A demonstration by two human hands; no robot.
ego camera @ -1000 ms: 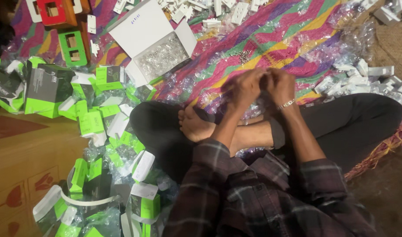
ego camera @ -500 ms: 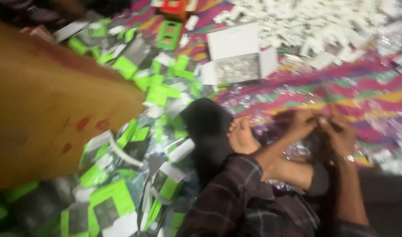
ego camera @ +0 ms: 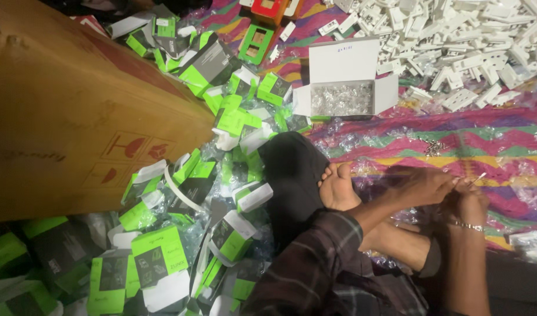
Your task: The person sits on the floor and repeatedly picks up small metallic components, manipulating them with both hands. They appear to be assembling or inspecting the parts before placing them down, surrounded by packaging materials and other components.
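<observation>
- Hands sit lower right now, where half a second ago they were nearer the frame's middle right; the view has swung, so the brown cardboard carton fills the upper left and looks sharper than it did.
- White open box of small clear pieces has shifted from top centre toward the middle top, with the heap of white plastic parts now spread across the upper right.
- Left hand reaches across above the bare foot, fingers curled inward and meeting the right hand; what it pinches is too blurred to tell.
- Right hand, a thin bracelet at its wrist, is closed on a small pale stick-like piece that pokes up between the two hands.
- That piece lies over the striped, many-coloured cloth, just right of the foot and well apart from the white box.
- Green-and-grey packaging boxes lie scattered over the floor to the left, beside the person's dark trouser knee and plaid sleeve.
</observation>
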